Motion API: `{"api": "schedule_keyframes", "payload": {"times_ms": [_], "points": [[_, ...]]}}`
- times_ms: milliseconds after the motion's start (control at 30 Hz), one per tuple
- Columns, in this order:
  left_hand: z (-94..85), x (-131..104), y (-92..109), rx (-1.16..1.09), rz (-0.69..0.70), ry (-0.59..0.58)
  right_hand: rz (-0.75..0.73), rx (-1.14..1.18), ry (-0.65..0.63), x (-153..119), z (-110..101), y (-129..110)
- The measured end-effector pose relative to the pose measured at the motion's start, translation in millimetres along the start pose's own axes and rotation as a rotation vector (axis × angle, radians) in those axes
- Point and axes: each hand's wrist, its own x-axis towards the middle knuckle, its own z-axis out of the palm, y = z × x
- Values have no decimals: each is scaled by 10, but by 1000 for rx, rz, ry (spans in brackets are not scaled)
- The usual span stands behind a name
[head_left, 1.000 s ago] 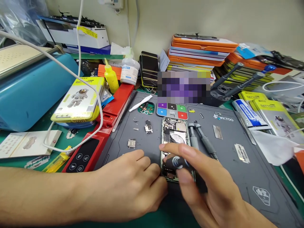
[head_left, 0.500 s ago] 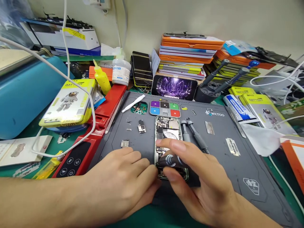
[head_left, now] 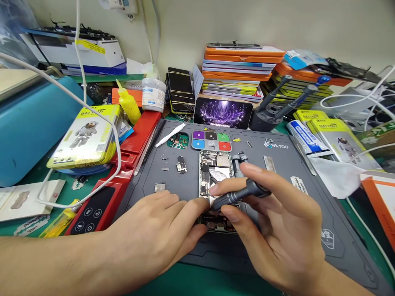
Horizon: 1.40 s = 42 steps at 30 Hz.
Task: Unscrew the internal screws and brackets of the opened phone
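Observation:
An opened phone (head_left: 218, 172) lies on the grey mat (head_left: 188, 181), its inner boards showing. My left hand (head_left: 166, 230) rests at the phone's lower left edge with its fingers curled; whether they pinch anything there is hidden. A dark screwdriver (head_left: 243, 194) lies in the fingers of my right hand (head_left: 271, 222), slanting over the lower half of the phone, its handle end up to the right. The screwdriver's tip is hidden near my left fingertips. Small loose parts, one a black and silver bracket (head_left: 182, 165), lie left of the phone.
Two more drivers (head_left: 237, 160) lie partly behind my right hand. Beyond the phone are a coloured magnetic tray (head_left: 211, 141) and a propped lit phone (head_left: 222, 113). A red device (head_left: 98, 205) and a white cable (head_left: 119, 152) stand left; a tool holder (head_left: 267, 119) stands back right.
The screwdriver has tilted from pointing toward the camera to a slant across the phone, and my right hand has shifted right and turned. My left hand has barely moved. The whole view has shifted slightly.

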Motion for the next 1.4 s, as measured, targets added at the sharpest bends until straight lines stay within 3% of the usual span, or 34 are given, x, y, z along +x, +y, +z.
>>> {"api": "schedule_keyframes", "payload": {"times_ms": [433,667,767,1033,1300,1400], "points": [[22,-18,-24,-9,-29,18,-44,87,-5,-18,-35,21],[40,-27,-29,-49,-28,9,-84,-83,199,10,-47,-16],[62,-29,-15,-5,-25,48,-84,-108,212,26,-32,7],[57,-23,-7,4,-5,76,-67,-132,21,-28,-53,88],[62,-20,-19,47,36,77,-166,-113,-113,-67,-89,58],[62,-22,-20,49,36,64,-174,-104,-108,-71,-98,70]]}}
